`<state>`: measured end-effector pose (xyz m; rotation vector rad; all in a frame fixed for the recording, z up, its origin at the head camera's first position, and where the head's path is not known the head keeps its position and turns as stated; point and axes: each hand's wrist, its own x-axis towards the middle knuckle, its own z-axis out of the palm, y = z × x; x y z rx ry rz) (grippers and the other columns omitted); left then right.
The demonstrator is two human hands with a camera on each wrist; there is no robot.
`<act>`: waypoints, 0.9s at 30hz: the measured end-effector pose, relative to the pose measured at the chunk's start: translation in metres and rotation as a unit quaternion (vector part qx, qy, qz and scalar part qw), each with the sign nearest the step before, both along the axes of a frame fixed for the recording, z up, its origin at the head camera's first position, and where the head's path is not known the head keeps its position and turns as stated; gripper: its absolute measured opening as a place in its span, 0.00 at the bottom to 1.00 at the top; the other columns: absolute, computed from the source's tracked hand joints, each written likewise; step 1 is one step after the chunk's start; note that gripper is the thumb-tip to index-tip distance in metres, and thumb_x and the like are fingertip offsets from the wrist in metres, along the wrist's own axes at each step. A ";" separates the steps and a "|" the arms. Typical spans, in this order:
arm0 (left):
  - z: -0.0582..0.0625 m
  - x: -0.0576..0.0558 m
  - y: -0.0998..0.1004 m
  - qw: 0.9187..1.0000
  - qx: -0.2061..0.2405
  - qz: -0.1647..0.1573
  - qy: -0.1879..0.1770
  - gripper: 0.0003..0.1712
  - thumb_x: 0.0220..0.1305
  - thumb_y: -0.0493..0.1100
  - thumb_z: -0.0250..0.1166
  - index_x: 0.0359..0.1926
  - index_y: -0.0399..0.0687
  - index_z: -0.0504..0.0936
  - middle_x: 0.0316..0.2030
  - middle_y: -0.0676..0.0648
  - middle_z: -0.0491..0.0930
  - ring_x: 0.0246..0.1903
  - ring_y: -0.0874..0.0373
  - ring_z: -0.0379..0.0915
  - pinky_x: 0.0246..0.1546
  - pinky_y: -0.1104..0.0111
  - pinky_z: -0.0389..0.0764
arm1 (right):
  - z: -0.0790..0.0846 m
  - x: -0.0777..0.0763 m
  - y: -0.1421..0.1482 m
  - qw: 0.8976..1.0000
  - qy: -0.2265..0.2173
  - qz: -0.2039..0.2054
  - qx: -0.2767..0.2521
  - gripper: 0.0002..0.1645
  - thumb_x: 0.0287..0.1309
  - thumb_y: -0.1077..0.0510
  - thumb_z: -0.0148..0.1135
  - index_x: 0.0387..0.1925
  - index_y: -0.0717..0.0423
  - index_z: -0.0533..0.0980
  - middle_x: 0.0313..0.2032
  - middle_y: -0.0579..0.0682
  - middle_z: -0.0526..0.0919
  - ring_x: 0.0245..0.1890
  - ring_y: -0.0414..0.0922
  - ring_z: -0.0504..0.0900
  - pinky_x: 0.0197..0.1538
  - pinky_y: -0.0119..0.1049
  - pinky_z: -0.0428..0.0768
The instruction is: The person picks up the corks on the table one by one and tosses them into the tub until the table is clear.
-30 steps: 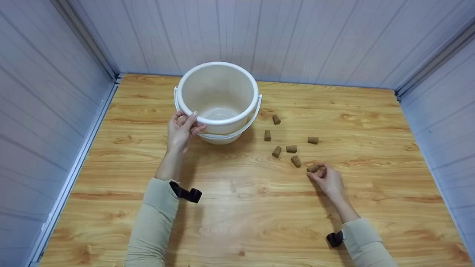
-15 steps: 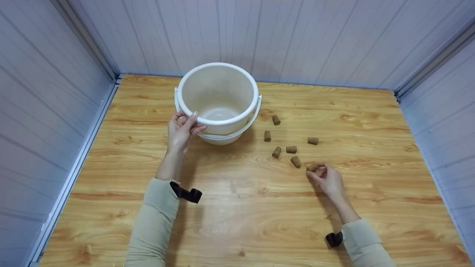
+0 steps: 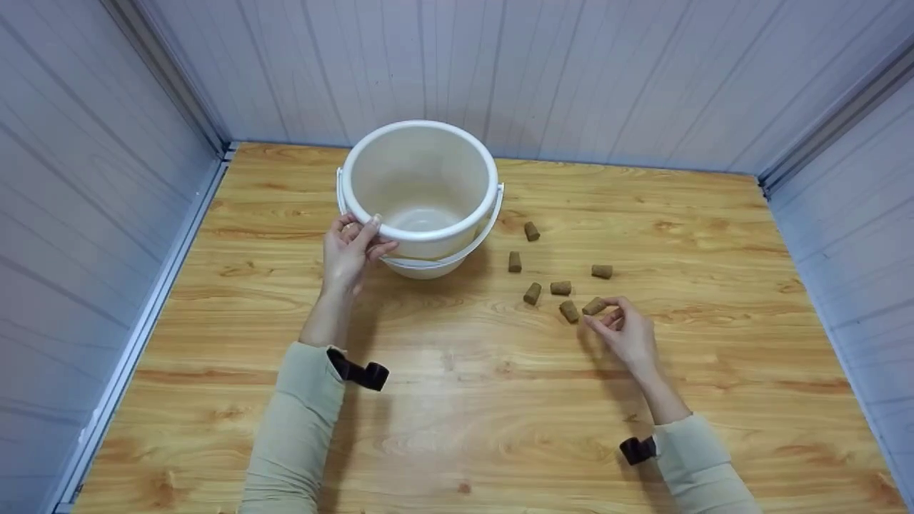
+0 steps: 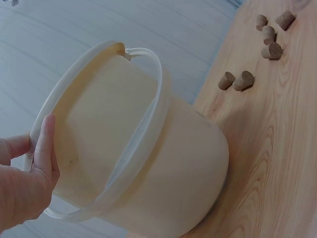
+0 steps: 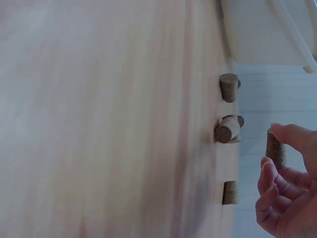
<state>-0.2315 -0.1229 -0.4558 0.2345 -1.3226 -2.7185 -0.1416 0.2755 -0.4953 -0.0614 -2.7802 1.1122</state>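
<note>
A white bucket point(image 3: 428, 250) with its handle folded down stands upright at the back left of the table. My left hand point(image 3: 346, 253) grips its near-left rim, thumb on top and fingers below, as the left wrist view also shows at the hand point(image 4: 29, 173). My right hand point(image 3: 632, 335) pinches a brown cork stopper point(image 3: 593, 306) between thumb and fingers; in the right wrist view this cork point(image 5: 276, 148) is held up off the table. Close by lies another cork point(image 3: 569, 311), with several more point(image 3: 561, 288) scattered between it and the bucket.
One cork point(image 3: 602, 271) lies apart to the right, and another point(image 3: 532, 230) sits beside the bucket's right side. The wooden table point(image 3: 443, 428) is bounded by pale panel walls point(image 3: 607, 86) at the back and both sides.
My right hand has risen slightly and moved a little left and away from me, carrying the cork. The left hand and bucket have stayed in place.
</note>
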 end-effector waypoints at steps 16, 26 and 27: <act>0.036 0.018 0.009 0.999 -0.030 0.006 -0.042 0.17 0.58 0.31 0.57 0.42 0.37 0.58 0.26 0.44 0.72 0.19 0.57 0.75 0.26 0.67 0.82 | 0.025 -0.023 -0.024 0.999 0.033 0.029 -0.014 0.22 0.45 0.55 0.68 0.40 0.63 0.74 0.21 0.51 0.76 0.19 0.42 0.74 0.21 0.23 0.70; 0.033 0.018 0.009 0.999 -0.027 0.007 -0.026 0.17 0.58 0.31 0.58 0.42 0.36 0.58 0.25 0.44 0.72 0.18 0.57 0.75 0.25 0.68 0.82 | 0.055 -0.038 -0.045 0.998 0.032 0.061 -0.008 0.24 0.49 0.50 0.65 0.42 0.62 0.73 0.23 0.51 0.76 0.21 0.43 0.74 0.23 0.27 0.73; 0.035 0.019 0.009 0.999 -0.031 0.007 -0.027 0.16 0.59 0.30 0.56 0.42 0.36 0.58 0.25 0.44 0.72 0.18 0.58 0.75 0.25 0.68 0.82 | 0.058 -0.041 -0.048 0.997 0.038 0.063 -0.010 0.24 0.48 0.50 0.65 0.42 0.63 0.73 0.23 0.51 0.76 0.21 0.43 0.74 0.23 0.27 0.73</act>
